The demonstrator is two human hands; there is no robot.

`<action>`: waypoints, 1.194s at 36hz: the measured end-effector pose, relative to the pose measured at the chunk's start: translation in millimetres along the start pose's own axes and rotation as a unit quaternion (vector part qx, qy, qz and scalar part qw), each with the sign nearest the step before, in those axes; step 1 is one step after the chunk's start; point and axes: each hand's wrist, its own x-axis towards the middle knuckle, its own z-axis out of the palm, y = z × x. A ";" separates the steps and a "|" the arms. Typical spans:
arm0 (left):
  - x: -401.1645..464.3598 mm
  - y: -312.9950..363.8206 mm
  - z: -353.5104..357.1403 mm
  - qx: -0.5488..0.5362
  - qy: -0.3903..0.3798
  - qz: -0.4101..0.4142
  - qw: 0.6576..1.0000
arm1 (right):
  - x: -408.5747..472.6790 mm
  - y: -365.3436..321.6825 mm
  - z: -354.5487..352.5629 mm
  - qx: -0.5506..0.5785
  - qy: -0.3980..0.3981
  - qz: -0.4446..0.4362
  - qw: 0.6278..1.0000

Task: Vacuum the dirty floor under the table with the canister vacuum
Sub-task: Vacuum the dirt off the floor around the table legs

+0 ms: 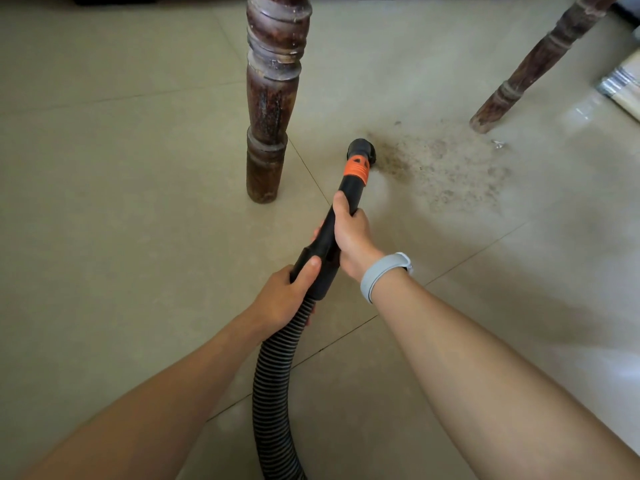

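Both of my hands are wrapped around the vacuum's black wand. My right hand grips it higher up, fingers curled round the tube just below the orange collar; my left hand clamps the cuff where the ribbed hose joins, thumb laid along the top. The hose loops back toward me and out of view, so the canister itself is unseen.

The nozzle sits on the tiled floor at the left edge of the dirt patch, which spreads rightward between the near desk leg and the far desk leg. Most of that grit looks uncollected, so I judge the job barely begun.

Risks from here: sweeping too fast could scatter the fine dust rather than lift it; swinging right could knock the nozzle against the far leg; the small pale scrap near that leg might clog the opening; and a taut hose could tug the wand off line.
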 end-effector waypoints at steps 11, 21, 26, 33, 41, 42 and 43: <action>-9.4 -18.1 8.3 0.032 -0.040 -0.002 0.999 | -26.3 22.4 -23.9 0.044 0.015 0.007 0.999; -17.7 -37.2 12.7 0.091 -0.084 0.012 0.992 | -52.9 53.1 -49.2 0.162 0.035 0.012 0.986; -15.7 -38.3 26.5 0.189 -0.108 0.022 0.976 | -56.6 62.7 -70.9 0.228 0.093 0.048 0.968; -8.0 -19.6 55.8 0.302 -0.111 0.045 0.946 | -42.5 63.4 -99.4 0.286 0.164 0.080 0.941; 4.1 1.1 78.0 0.345 -0.111 0.049 0.931 | -19.3 51.7 -123.0 0.256 0.195 0.069 0.944; 3.6 2.2 78.5 0.342 -0.112 0.050 0.932 | -16.8 52.6 -125.3 0.258 0.186 0.073 0.945; 2.6 2.9 78.8 0.341 -0.113 0.051 0.932 | -14.5 54.0 -127.3 0.262 0.178 0.076 0.945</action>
